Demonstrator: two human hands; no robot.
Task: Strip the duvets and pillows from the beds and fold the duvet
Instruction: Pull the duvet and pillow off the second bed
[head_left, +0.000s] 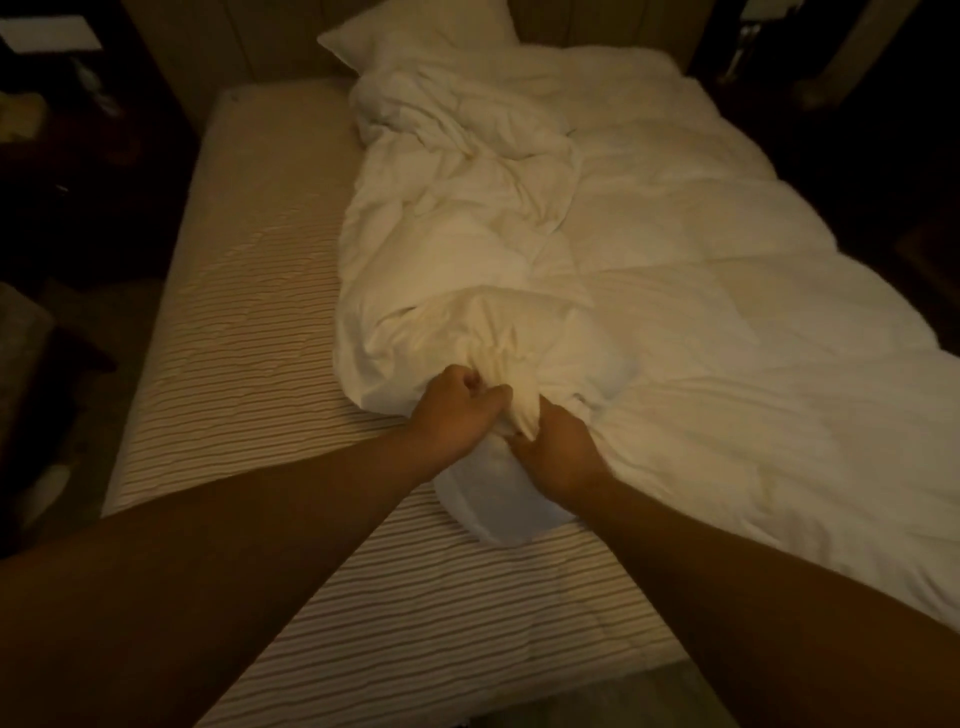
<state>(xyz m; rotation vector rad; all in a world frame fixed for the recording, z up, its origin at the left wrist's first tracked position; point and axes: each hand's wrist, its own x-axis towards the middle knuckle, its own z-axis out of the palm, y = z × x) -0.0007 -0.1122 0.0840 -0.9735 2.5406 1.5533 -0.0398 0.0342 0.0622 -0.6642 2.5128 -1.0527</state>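
Note:
A white duvet (649, 270) lies crumpled over the right half of the bed, bunched into a ridge down the middle. Both my hands grip its bunched near corner close to the foot of the bed. My left hand (457, 410) has its fingers curled into the fabric from the left. My right hand (558, 449) holds the same bunch from the right, touching the left. A white pillow (421, 31) rests against the headboard at the far end, partly under the duvet.
The bare ribbed mattress (249, 322) shows on the left half and along the foot of the bed. A dark nightstand (57, 93) with items stands far left. Dark floor runs along both sides; the room is dim.

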